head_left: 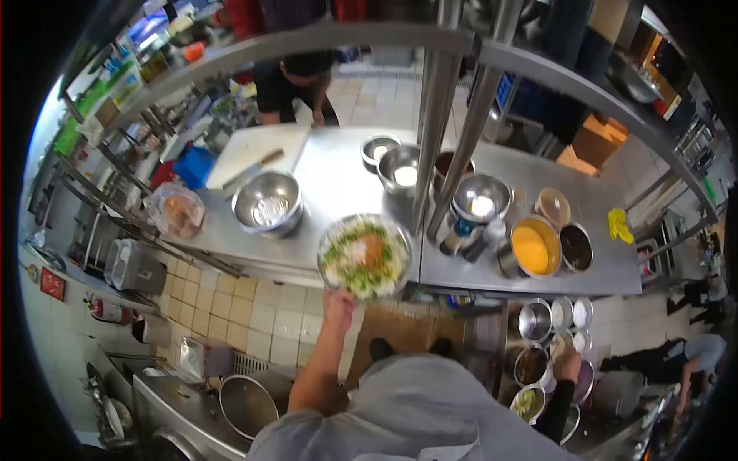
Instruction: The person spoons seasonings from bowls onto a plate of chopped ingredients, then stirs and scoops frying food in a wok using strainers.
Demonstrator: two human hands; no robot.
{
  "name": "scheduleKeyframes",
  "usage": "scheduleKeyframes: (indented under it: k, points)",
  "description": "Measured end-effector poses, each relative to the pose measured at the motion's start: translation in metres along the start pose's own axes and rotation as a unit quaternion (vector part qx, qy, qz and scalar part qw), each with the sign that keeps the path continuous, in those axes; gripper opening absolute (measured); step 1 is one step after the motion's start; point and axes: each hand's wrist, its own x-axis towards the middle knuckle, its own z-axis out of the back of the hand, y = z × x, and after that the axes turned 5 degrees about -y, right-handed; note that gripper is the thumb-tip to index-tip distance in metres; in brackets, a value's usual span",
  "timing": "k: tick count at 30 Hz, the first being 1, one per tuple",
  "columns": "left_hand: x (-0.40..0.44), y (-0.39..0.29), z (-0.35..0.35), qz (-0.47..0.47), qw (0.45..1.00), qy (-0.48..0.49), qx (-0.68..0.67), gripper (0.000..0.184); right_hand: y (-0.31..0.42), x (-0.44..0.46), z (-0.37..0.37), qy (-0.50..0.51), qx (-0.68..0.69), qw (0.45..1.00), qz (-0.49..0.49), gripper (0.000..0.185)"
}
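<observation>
My left hand (339, 300) grips the near rim of a metal bowl (321, 270) at the counter's front edge. In the bowl lies a pale chopped mix with green pieces around it and a heap of orange-brown powder (372, 250) beside a white patch in the middle. Over to the right, my right hand (567, 363), below a black sleeve, reaches among several round metal containers of ingredients. Its fingertips are at a container with tan contents (563, 340); whether they hold anything is hidden. Near it are a container of dark brown contents (530, 365) and one of pale green pieces (528, 401).
On the steel counter (330, 169) stand a metal bowl (267, 201), a knife (252, 170) on a white cutting board (250, 146), a bagged item (175, 209) and a pot of orange liquid (532, 247). Shelf posts (432, 115) rise mid-counter. People work across the counter and at far right.
</observation>
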Motion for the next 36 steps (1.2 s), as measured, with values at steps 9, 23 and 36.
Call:
scheduleKeyframes:
  k: [9, 23, 36]
  points:
    - [0.071, -0.033, 0.001, 0.009, 1.000, -0.018, 0.011, 0.039, 0.203, -0.031, -0.015, -0.043, 0.125, 0.985, 0.111, 0.025]
    - [0.031, -0.057, 0.037, 0.066, 0.996, 0.039, -0.051, 0.068, 0.323, -0.027, -0.133, 0.287, 0.070, 0.908, 0.296, 0.031]
    - [-0.283, 0.152, 0.206, 0.020, 0.841, -0.507, -0.186, 0.008, 0.176, 0.114, -0.450, 0.525, -0.336, 0.391, 0.678, 0.025]
